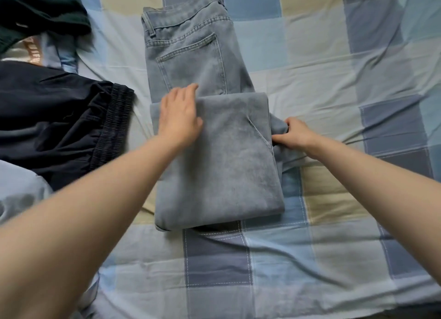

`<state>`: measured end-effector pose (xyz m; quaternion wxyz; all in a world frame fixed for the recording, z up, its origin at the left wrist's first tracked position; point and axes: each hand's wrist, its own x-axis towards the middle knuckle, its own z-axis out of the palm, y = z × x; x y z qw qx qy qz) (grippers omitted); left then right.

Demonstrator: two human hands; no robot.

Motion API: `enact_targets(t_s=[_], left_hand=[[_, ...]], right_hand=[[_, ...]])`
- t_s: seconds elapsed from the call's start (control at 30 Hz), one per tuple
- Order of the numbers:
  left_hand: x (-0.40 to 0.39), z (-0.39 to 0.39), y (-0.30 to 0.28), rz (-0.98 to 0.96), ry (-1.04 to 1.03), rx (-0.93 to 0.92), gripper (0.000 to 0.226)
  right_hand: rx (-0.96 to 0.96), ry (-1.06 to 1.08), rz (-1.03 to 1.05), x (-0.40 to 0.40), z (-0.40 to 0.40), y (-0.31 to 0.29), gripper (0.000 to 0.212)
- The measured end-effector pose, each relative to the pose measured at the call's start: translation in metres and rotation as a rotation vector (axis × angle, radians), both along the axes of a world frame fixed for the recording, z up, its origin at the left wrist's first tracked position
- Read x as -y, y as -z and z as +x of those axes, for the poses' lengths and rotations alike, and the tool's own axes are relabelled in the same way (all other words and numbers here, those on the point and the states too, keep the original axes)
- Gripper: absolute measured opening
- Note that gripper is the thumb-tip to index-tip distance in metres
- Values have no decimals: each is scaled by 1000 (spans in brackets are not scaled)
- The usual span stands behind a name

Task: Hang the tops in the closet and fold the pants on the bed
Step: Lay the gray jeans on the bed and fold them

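Jeans point(214, 151) on the bed point(334, 259) are half folded: left hand point(180, 115) presses flat, right hand point(292, 133) pinches the edge. Dark pants point(59, 123) left wait unfolded.

Both bare forearms reach in from the lower corners toward mid-frame. The left hand point(180, 114) lies flat, palm down, fingers straight and together. The right hand point(294, 134), right of centre, has fingers curled in a pinching grip.

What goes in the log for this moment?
jeans: half-folded on bed | left hand: flat on fold | right hand: pinching edge
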<state>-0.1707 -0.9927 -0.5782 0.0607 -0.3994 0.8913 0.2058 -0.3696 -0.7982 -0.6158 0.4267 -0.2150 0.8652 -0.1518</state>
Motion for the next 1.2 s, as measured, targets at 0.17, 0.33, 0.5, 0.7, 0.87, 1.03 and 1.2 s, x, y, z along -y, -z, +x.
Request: enact_targets(t_s=[0.17,0.33,0.5,0.7,0.87,1.03,1.2], left_hand=[[17,-45,17,182,36,263,79],[12,-28,-36,265,333,80,25],[-32,23,-89,218,683,-88,27],[-81,76,-112,239,897,-208,39],[-101,99,-112,282,845,-225,42],[-84,89,-125,433,679,-305,29],[-32,42,-105,315,463,-280,21]], right_hand=[[298,172,-157,-4,4,3,19],[502,386,-206,-6,5,-2,9],[491,439,-207,-3,9,-13,13],[336,82,-210,2,21,-37,12],[211,-216,-149,38,50,-34,24],[351,-166,27,64,71,-19,24],[325,-154,88,73,51,-30,51]])
